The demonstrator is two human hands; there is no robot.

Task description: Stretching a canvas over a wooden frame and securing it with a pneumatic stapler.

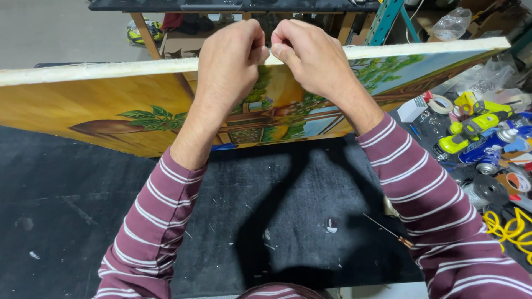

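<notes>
Yellow drill (pixel 474 128), tape roll (pixel 441 103) — black mat (pixel 83 194).

— Where did the painted canvas (pixel 138 105) stand?
— On edge upon the dark mat (pixel 288 210), both hands (pixel 230 61) (pixel 313 55) meeting at its top edge.
— And the tools?
— To its right lay the drill (pixel 471 130), with the tape roll (pixel 441 103) behind it.
</notes>
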